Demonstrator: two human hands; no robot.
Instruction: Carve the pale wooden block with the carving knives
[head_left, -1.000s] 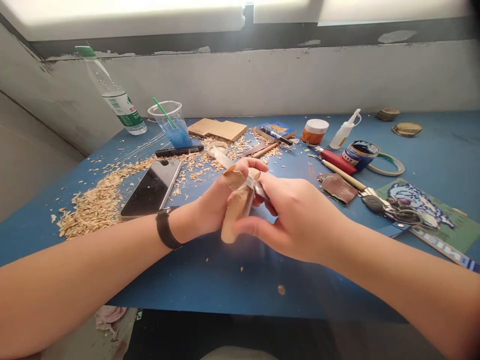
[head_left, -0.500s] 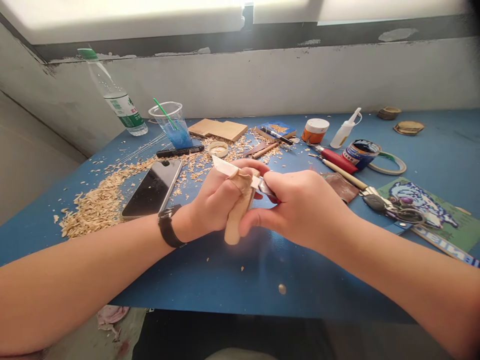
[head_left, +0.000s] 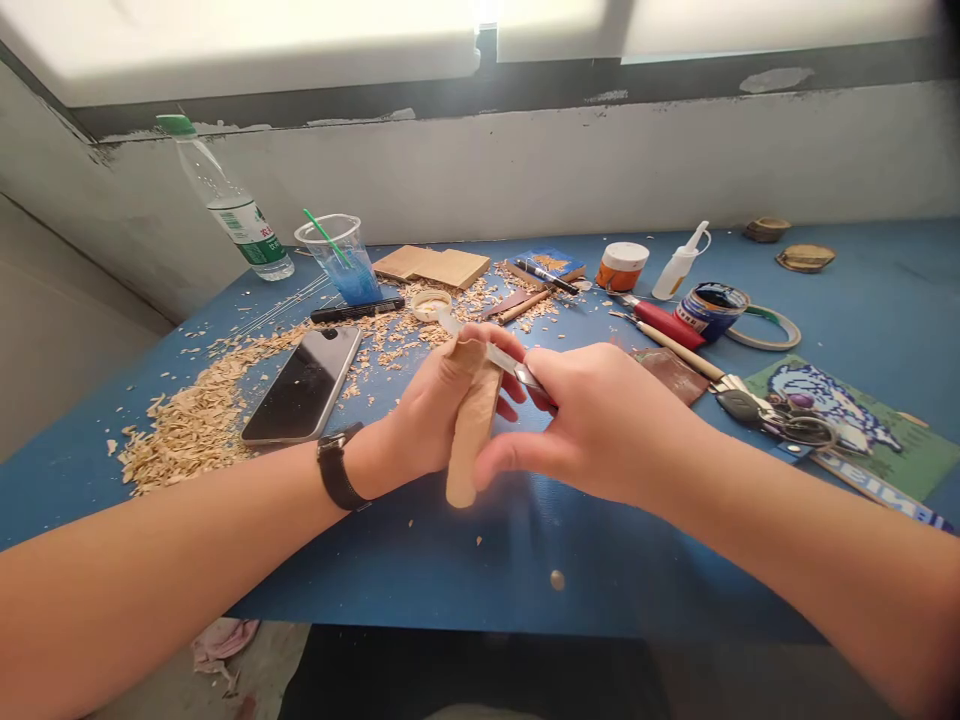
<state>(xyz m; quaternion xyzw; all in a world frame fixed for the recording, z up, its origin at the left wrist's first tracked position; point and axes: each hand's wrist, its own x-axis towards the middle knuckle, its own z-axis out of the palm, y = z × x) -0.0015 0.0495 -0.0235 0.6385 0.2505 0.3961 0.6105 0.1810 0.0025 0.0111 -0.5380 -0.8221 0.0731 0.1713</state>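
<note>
My left hand (head_left: 431,410) is closed round a pale wooden piece (head_left: 471,430), holding it upright above the blue table (head_left: 465,560). A black watch sits on that wrist. My right hand (head_left: 600,425) grips a carving knife (head_left: 491,355) by its handle. The blade lies across the top of the wood, pointing up and left past my left thumb. Both hands meet just in front of me, over the table's middle.
A phone (head_left: 304,383) and a heap of wood shavings (head_left: 195,415) lie to the left. Behind stand a water bottle (head_left: 236,215), a plastic cup (head_left: 341,260), wood blocks (head_left: 435,266), and a black marker. To the right lie a jar, glue bottle (head_left: 679,265), tape, tools and keys (head_left: 780,420).
The knife blade has slid forward and lower across the top of the wood. The wooden piece has tilted slightly, and the view has shifted a little downward.
</note>
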